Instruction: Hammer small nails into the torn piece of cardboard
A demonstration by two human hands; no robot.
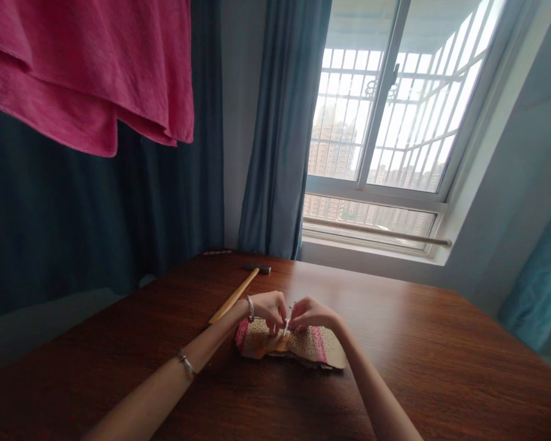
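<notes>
The table (431, 349) has an idle hammer (237, 296) behind a spotted pad (303, 346). At the pad, left hand (272, 308) and right hand (310, 312) pinch; what's held is unclear, work looks unfinished.

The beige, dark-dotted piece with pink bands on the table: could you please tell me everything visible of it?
The beige, dark-dotted piece with pink bands is long and low, one band at its left end, another towards its rounded right end, with an orange-brown patch left of centre and an uneven near edge. It looks like paper or card, but I cannot be sure. It lies crosswise on the brown wooden table. The left hand and right hand are at its middle; exact contact is unclear.
</notes>
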